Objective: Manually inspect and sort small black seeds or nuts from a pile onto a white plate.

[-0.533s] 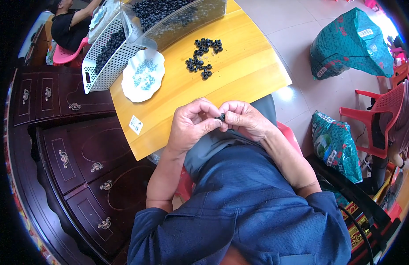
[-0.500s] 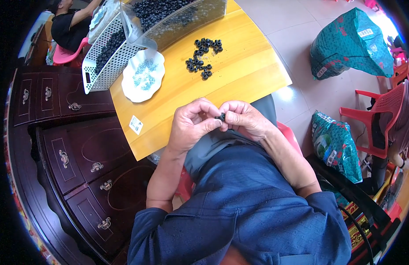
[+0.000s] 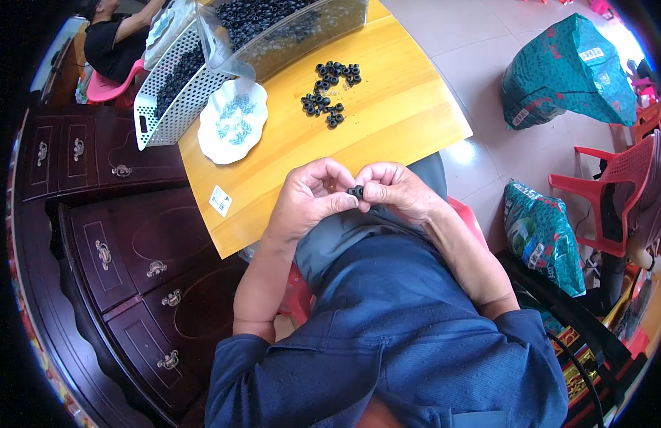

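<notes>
Over my lap, just off the near table edge, my left hand (image 3: 310, 194) and my right hand (image 3: 396, 191) meet fingertip to fingertip. Pinched between them is a small black ring-shaped part (image 3: 356, 191); the fingers cover much of it. On the yellow wooden table (image 3: 387, 93) beyond lies a loose cluster of black ring-shaped parts (image 3: 322, 105), with tiny pale bits among them. To the left a white scalloped dish (image 3: 215, 146) holds many small clear bluish pieces (image 3: 236, 121).
A clear bin (image 3: 302, 36) full of black parts stands at the table's back, beside a white perforated basket (image 3: 166, 114). Dark wooden drawers (image 3: 123, 250) flank the left. Teal sacks (image 3: 544, 85) and a red chair (image 3: 594, 185) stand right. Another person (image 3: 116, 43) sits far left.
Both hands stay almost in place, still pinching the black part. Its angle between the fingertips looks slightly different, and my left forearm has shifted a little left.
</notes>
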The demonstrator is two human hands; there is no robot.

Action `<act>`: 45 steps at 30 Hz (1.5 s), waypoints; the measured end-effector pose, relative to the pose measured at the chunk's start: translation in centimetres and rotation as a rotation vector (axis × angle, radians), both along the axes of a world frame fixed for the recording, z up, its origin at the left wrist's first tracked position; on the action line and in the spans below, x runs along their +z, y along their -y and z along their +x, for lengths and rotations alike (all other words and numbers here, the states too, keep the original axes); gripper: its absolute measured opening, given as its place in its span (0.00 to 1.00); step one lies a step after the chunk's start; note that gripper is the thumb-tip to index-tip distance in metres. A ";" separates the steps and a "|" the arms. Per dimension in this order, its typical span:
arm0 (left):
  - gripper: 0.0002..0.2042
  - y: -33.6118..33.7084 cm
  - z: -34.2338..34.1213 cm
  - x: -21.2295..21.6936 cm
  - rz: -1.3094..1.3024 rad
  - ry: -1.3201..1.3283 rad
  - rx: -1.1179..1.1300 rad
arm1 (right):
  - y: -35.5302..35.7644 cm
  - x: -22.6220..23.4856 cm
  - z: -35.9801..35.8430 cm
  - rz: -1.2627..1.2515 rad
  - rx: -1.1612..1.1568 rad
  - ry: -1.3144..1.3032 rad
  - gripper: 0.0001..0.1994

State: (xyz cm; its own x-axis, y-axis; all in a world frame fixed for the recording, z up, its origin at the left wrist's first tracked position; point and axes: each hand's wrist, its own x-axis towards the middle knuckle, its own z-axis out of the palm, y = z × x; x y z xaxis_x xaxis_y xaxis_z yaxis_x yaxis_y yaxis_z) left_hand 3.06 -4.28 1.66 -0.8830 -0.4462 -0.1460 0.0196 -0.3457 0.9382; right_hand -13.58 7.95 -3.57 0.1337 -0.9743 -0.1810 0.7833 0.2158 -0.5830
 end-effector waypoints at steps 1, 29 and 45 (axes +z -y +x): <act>0.10 0.1 0.0 0.0 0.014 0.013 -0.035 | 0.1 0.0 -0.1 -0.006 0.016 -0.027 0.10; 0.16 2.3 -0.2 3.2 -0.629 0.132 -0.360 | 0.6 -0.1 -0.2 -0.047 0.131 -0.225 0.12; 0.10 0.9 0.1 1.0 -0.592 0.074 -0.004 | 0.8 0.4 1.3 0.057 -0.087 -0.260 0.11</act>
